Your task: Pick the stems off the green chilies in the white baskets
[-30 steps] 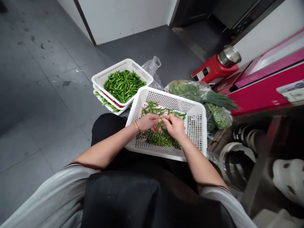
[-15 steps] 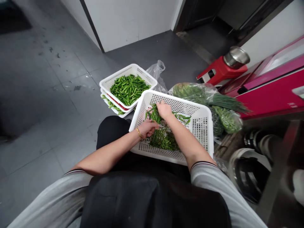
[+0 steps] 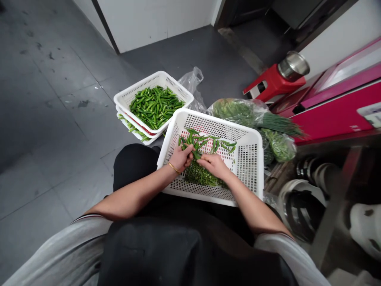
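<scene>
A white perforated basket (image 3: 257,159) rests at my lap. Over it, my left hand (image 3: 182,158) is closed on a green chili pepper (image 3: 196,154). My right hand (image 3: 214,165) pinches at the lower end of the same chili, where the stem would be; its fingertips partly hide that end. Loose green chilies (image 3: 228,145) lie along the far side of the basket floor. A heap of thin green stems (image 3: 201,175) fills the near side, below my hands.
Ahead to the left, a stack of white baskets (image 3: 122,95) has many green chilies (image 3: 157,105) in the top one. Bagged green vegetables (image 3: 238,113) lie beyond my basket. A red stool (image 3: 268,85) holds a metal bowl (image 3: 294,65). Buckets (image 3: 300,210) stand at the right.
My right hand has come back from the far chilies toward my body and now meets my left hand at a chili. The view has shifted slightly.
</scene>
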Demonstrator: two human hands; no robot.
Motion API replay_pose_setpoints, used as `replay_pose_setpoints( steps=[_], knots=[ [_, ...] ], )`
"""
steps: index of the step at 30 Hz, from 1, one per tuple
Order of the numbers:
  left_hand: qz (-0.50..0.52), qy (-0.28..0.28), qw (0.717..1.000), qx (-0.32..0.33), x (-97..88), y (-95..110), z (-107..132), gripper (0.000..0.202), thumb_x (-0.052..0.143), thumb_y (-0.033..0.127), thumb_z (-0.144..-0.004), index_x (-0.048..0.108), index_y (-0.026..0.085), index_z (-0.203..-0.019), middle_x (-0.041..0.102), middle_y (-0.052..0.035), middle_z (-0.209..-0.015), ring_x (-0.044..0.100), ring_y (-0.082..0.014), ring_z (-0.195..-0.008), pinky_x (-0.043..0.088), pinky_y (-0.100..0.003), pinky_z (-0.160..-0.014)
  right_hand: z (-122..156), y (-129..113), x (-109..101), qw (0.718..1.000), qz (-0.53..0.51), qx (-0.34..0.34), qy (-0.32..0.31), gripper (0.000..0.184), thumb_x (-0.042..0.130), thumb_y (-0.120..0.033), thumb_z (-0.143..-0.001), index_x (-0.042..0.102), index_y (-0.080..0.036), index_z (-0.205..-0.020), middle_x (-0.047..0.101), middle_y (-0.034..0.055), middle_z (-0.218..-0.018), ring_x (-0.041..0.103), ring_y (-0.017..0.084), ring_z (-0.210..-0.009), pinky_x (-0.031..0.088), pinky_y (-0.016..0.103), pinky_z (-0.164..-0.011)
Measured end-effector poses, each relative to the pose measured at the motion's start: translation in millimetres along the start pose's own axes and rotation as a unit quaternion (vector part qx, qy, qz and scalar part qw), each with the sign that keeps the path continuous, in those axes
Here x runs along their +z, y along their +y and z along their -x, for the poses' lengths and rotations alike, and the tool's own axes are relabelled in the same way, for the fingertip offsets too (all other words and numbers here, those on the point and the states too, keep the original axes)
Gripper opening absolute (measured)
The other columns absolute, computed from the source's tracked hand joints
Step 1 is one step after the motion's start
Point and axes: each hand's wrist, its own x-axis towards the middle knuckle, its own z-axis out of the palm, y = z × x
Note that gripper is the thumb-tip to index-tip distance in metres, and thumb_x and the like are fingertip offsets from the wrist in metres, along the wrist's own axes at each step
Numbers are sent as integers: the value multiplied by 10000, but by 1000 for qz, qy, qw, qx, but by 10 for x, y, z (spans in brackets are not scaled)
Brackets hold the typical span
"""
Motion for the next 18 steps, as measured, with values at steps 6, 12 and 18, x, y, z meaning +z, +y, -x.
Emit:
replay_pose_setpoints(
  steps=[6,12,18],
  knots=[
    [8,36,999,-30,-172,280,3,273,672,313,-749,524,133,-605,403,45,-448,369,-53,-352,227,-172,-333,-267,101,-264,983,64,42,-166,427,445,-545,-912,694,-209,-829,693,29,-747,624,155,-687,461,264,-676],
    [15,23,1000,-3,-162,352,-1,151,654,230,-715,540,138,-680,517,21,-533,475,-77,-427,414,-213,-437,-1075,541,-4,938,221,265,13,406,474,-478,-890,698,-140,-908,697,173,-1031,654,255,-964,482,342,-802],
    [-119,13,993,-18,-76,155,-91,341,846,220,-567,538,158,-699,375,97,-415,287,-31,-323,191,-177,-339,-843,480,-24,947,-173,271,27,312,603,-478,-769,551,-190,-661,608,21,-578,571,147,-505,488,276,-540]
  ],
)
